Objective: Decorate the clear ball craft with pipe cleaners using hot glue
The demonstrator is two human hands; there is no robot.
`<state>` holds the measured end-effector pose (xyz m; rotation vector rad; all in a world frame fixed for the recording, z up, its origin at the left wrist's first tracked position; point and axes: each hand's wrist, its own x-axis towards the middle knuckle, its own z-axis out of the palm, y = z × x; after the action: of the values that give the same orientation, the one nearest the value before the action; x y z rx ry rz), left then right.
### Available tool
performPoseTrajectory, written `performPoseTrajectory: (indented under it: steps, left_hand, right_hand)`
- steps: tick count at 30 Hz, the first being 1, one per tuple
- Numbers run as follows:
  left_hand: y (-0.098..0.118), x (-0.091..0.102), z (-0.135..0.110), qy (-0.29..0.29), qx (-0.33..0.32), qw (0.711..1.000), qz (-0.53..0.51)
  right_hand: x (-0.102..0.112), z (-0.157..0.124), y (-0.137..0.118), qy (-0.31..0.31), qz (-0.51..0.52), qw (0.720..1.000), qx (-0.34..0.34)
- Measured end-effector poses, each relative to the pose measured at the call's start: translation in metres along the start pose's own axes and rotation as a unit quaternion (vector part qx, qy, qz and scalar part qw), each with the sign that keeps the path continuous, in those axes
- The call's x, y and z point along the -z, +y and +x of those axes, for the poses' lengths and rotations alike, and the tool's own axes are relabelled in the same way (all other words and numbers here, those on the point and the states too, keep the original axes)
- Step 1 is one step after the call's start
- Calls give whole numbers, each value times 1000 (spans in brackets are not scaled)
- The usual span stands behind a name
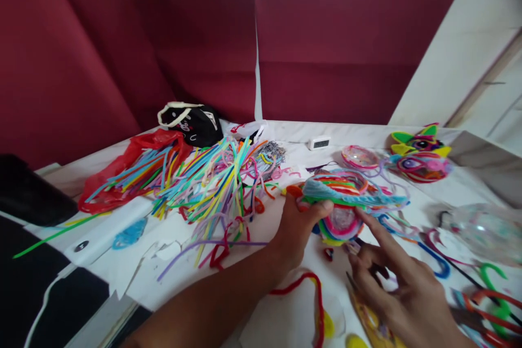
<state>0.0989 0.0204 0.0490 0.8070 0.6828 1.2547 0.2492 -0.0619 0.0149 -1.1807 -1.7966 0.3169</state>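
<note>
My left hand is closed round the left side of a bowl-like pipe-cleaner craft, its thumb along the near rim. Bands of light blue, green, orange, pink and red fuzzy stems wrap the craft, with a clear rounded part facing me. My right hand reaches in from the right, index finger stretched out to the craft's near edge. Its other fingers are bent, and I see nothing held in them. Below that hand lies a pointed tool with a yellow body, partly covered. A red pipe cleaner bends across the tabletop between my arms.
Loose pipe cleaners spill beside a red plastic bag on the left. A black bag and a small white digital display stand behind. At right are a colourful finished figure, a clear plastic dome and orange-handled scissors.
</note>
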Motion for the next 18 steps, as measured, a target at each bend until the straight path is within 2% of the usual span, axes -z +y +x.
performPoseTrajectory:
  steps: [6,10,15,18]
  left_hand:
    - [-1,1,-1,-3,7,1000,-4]
    - [-4,3,1,17,15,1000,-3]
    - [-4,3,2,-4,15,1000,7]
    - [0,1,0,11,22,1000,9]
  right_hand:
    - [2,0,0,-8,-14,1000,19]
    - [-2,0,2,7,-9,1000,19]
    - [-5,4,-4,28,14,999,17]
    - [-4,9,-8,31,23,999,24]
